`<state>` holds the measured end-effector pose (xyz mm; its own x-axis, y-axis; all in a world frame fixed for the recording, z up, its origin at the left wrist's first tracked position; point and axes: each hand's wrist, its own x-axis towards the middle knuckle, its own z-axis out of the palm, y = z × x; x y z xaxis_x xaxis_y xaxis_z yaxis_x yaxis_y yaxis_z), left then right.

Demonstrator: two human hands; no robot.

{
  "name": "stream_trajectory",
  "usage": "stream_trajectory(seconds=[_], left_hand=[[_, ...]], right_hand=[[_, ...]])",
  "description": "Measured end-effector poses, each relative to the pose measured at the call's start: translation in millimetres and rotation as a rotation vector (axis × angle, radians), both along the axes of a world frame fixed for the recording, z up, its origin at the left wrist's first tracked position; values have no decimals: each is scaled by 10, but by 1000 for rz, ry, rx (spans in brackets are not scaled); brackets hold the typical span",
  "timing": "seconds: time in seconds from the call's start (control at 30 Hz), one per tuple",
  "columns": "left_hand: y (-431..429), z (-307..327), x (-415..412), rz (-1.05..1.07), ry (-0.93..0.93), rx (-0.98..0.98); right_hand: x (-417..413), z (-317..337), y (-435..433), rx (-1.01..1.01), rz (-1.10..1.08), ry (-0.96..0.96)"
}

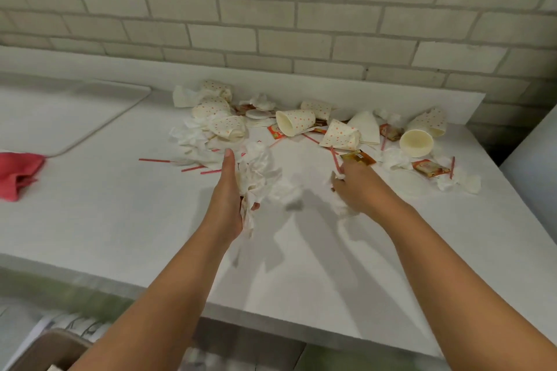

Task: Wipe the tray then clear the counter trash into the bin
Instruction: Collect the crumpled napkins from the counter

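Trash lies heaped along the back of the white counter [120, 220]: dotted paper cups [295, 122], crumpled napkins [193, 135], red straws [156, 160] and sauce packets [358, 157]. My left hand [227, 190] holds a bunch of crumpled napkins [256, 175] against its palm, fingers stretched toward the pile. My right hand [358, 187] grips white napkins and a red straw [336, 161] just in front of the packets. A white tray [60, 111] lies flat at the far left. The brown bin [45, 349] shows at the bottom left, below the counter edge.
A red cloth [18, 175] lies bunched at the left edge, beside the tray. A brick wall [271, 9] runs behind the counter. A white surface [530, 153] stands at the right past the counter's end.
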<state>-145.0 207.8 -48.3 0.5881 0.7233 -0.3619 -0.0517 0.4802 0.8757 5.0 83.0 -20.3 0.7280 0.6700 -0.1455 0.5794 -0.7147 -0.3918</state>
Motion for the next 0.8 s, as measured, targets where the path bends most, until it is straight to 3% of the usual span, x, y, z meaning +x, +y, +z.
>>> stream_trajectory(seconds=[0.2, 0.37, 0.53, 0.63, 0.8], left_hand=[[316, 30, -816, 148, 75, 107], [641, -152, -1730, 319, 262, 209], [720, -524, -2621, 463, 397, 168], [696, -935, -3169, 568, 462, 50], [665, -1647, -3829, 609, 610, -183]], right_hand=[[-1044, 43, 572, 202, 335, 272], [-2071, -118, 1034, 177, 612, 478], [-2869, -475, 1341, 44, 754, 647], [-3248, -799, 1454, -158, 796, 635], [-3686, -1390, 1576, -420, 622, 698]])
